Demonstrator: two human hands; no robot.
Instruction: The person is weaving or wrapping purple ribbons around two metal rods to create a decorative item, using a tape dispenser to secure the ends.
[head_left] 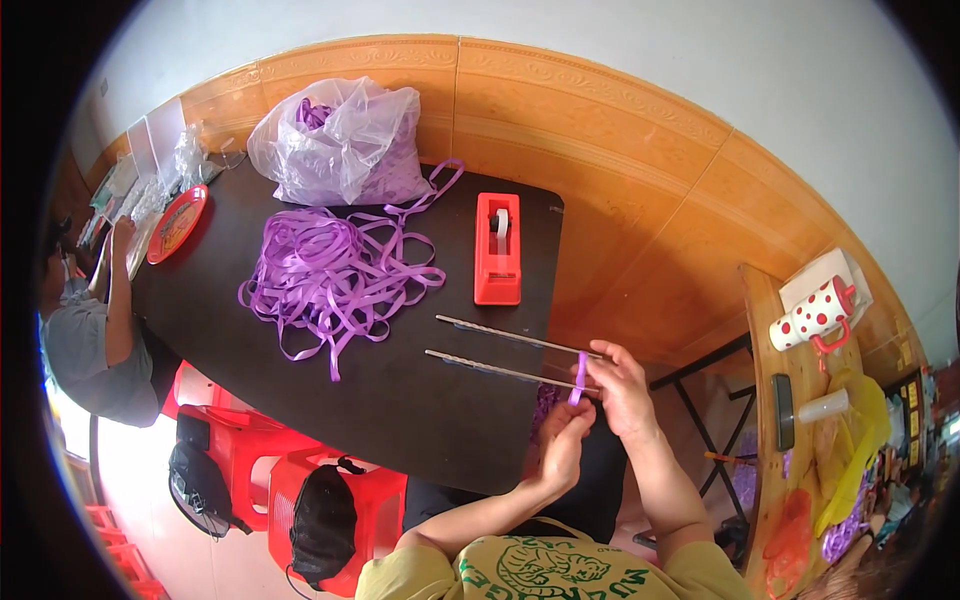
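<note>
A: Held where?

B: Short strip of purple ribbon (578, 378), pinched just past the near right corner of the dark rectangular desk (400, 400). Long axis near vertical in the head view, upper end tilted slightly right.

A: Grips?

B: Left hand (562, 440) pressed on the lower end, right hand (618, 385) closed on the upper end.

A: Nearby?

B: Two thin grey sticks (510, 355), roughly parallel, long axes running left to right, right ends reaching the hands. Farther back, a red plastic tape dispenser (497, 250), a loose tangle of purple ribbon (330, 275) and a clear plastic bag of ribbon (340, 145).
</note>
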